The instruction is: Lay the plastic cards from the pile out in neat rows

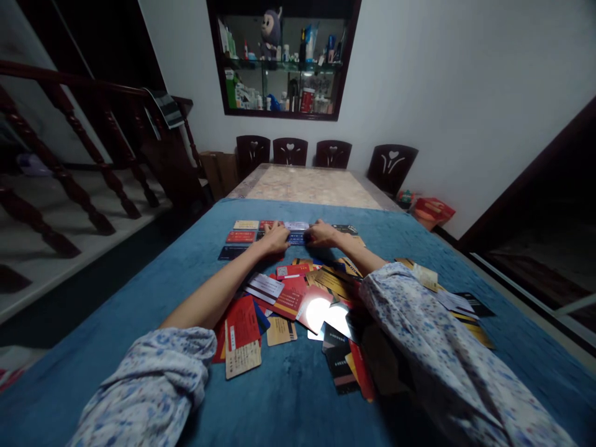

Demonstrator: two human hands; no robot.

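Rows of cards lie on the blue tablecloth [186, 273], and both my hands are over them. A blue card [297, 238] lies between the hands, below a pale card [297, 226]. At its left edge, my left hand [274, 237] has its fingers bent and closed. My right hand [321, 234] is curled at the card's right edge, its fingertips partly hidden. To the left are a cream card [246, 225], a red card [240, 236] and a dark card [231, 252]. A black card [344, 229] shows beyond my right hand.
Nearer me is a loose heap of overlapping cards [288, 295], with glare on some. More cards [459, 304] lie beside my right sleeve. Past the cloth stretches a marble tabletop [307, 183] with chairs [290, 152] behind it. A wooden railing [84, 81] runs along the left.
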